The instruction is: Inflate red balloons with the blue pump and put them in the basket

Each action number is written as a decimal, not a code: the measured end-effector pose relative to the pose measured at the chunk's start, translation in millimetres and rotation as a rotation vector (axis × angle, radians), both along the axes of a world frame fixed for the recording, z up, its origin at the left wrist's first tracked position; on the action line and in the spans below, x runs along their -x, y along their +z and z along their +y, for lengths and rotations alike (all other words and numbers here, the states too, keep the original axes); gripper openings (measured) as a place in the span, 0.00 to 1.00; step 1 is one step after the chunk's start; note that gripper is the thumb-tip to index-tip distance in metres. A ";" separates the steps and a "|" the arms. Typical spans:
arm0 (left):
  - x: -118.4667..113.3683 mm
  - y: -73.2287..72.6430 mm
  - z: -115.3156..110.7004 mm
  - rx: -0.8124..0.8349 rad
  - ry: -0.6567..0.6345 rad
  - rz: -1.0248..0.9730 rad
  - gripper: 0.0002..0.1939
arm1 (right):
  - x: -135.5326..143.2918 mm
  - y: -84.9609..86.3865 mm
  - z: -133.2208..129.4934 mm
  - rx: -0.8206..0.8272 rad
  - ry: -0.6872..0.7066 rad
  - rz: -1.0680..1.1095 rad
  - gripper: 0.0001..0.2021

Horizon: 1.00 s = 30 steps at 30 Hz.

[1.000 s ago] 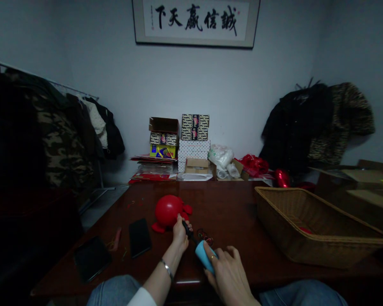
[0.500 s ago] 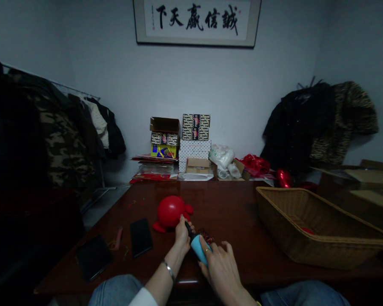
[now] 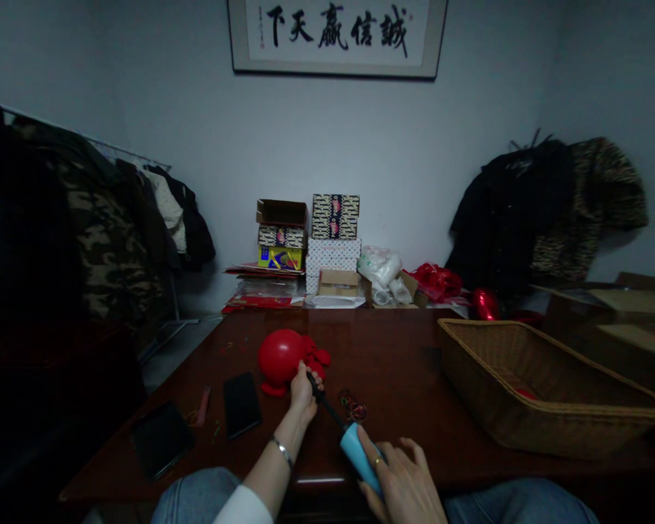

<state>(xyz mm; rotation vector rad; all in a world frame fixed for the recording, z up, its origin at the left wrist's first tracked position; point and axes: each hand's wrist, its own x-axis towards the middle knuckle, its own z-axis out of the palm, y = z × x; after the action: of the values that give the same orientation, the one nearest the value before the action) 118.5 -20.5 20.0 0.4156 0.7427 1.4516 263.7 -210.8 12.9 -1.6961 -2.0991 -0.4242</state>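
A round red balloon (image 3: 278, 354), partly inflated, sits over the dark table just beyond my left hand (image 3: 304, 393). My left hand is closed around the black end of a light-blue balloon pump (image 3: 359, 450), with the balloon's neck hidden at its fingers. A black rod shows between that end and the blue barrel. My right hand (image 3: 402, 482) grips the barrel near the table's front edge, some fingers lifted. Limp red balloons (image 3: 321, 356) lie behind the left hand. Beside the rod is a small tangle of coloured bands (image 3: 354, 406).
A wicker basket (image 3: 524, 393) with something red inside stands at the right. Two dark flat objects, a black one (image 3: 241, 405) and a larger one (image 3: 162, 440), lie at the left near a reddish stick (image 3: 203, 406). Boxes (image 3: 332, 266) are stacked behind the table.
My hands have moved apart, the right toward me and the left slightly away, drawing out the pump's black rod. The balloon has shifted a little left.
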 end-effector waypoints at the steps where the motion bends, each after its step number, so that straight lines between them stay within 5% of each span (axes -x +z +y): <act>1: 1.3 -0.3 1.8 -0.005 0.007 -0.001 0.18 | -5.3 -4.2 -2.9 -0.012 0.009 0.000 0.33; 11: 3.4 3.9 3.4 0.002 0.022 -0.001 0.15 | -18.0 -18.6 -11.5 0.002 0.029 0.016 0.37; 24: -16.6 -0.3 -14.6 -0.008 -0.062 -0.020 0.18 | 28.8 35.7 31.3 0.142 -0.090 -0.002 0.28; 30: -17.0 0.0 -16.0 -0.006 -0.071 -0.014 0.19 | 38.5 41.7 37.3 0.156 -0.093 0.016 0.28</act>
<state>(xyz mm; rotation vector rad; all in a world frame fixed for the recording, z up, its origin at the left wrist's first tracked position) 135.5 -36.5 20.0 0.4324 0.7060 1.3890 225.2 -173.5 54.5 -1.8838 -2.0959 -0.2792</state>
